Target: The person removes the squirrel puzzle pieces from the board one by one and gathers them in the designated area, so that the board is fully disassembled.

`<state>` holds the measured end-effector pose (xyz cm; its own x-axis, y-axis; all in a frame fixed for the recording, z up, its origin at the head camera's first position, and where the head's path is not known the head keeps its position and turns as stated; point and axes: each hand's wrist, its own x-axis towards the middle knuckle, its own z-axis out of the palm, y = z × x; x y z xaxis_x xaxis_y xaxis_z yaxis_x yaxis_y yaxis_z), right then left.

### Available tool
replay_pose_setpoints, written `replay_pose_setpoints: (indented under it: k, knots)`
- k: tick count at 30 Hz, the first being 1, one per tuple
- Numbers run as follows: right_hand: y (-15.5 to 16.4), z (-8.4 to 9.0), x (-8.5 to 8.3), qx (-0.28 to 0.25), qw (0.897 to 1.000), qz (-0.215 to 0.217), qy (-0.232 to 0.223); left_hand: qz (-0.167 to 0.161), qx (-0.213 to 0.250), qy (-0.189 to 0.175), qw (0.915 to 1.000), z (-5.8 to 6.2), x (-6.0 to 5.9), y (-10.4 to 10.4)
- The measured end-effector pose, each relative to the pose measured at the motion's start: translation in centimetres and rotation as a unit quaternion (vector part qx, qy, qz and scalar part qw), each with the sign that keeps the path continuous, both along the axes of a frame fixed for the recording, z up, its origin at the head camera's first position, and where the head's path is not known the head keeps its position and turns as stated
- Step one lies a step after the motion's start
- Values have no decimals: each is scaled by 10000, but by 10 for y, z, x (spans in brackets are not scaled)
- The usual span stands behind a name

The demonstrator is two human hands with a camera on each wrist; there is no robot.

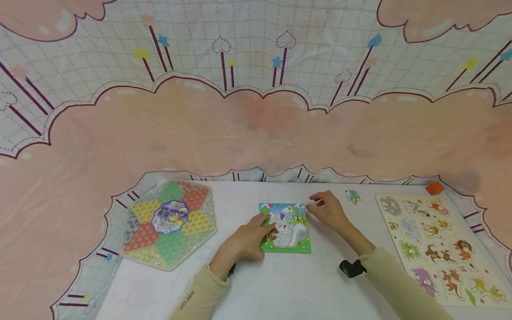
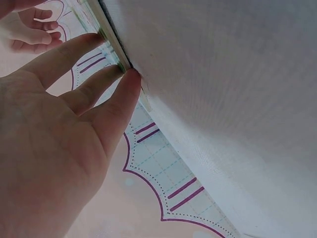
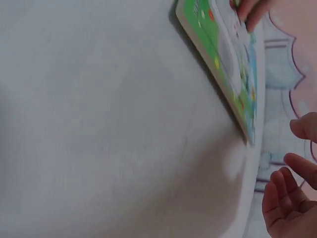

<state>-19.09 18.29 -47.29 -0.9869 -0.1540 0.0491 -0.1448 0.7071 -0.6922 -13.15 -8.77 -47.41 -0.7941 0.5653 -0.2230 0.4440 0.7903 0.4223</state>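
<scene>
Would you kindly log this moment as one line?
left hand: fingertips on squirrel puzzle | right hand: open beside puzzle | loose piece: on table

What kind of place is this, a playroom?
Probably a children's play table: a squirrel jigsaw puzzle, a hexagonal Chinese checkers board and an animal peg puzzle lie on a pastel cloud-patterned cloth.

Squirrel puzzle (image 1: pixel 286 228) mid-table between checkers board (image 1: pixel 170 223) left and animal peg board (image 1: pixel 436 246) right.

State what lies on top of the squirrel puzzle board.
The left hand's fingers rest on the squirrel puzzle board's left side, covering part of the picture there. The right hand is beside its corner.
</scene>
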Motion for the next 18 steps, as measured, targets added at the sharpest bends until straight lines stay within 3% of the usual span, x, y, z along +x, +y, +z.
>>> replay_pose_setpoints:
  k: [10,18]
  knots:
    - [-43,-6,10,467,9984,328,-41,2,-47,74,10000,1,0,0]
    - [-69,-15,17,1058,9938,-303,-127,-82,-122,263,9995,0,1,0]
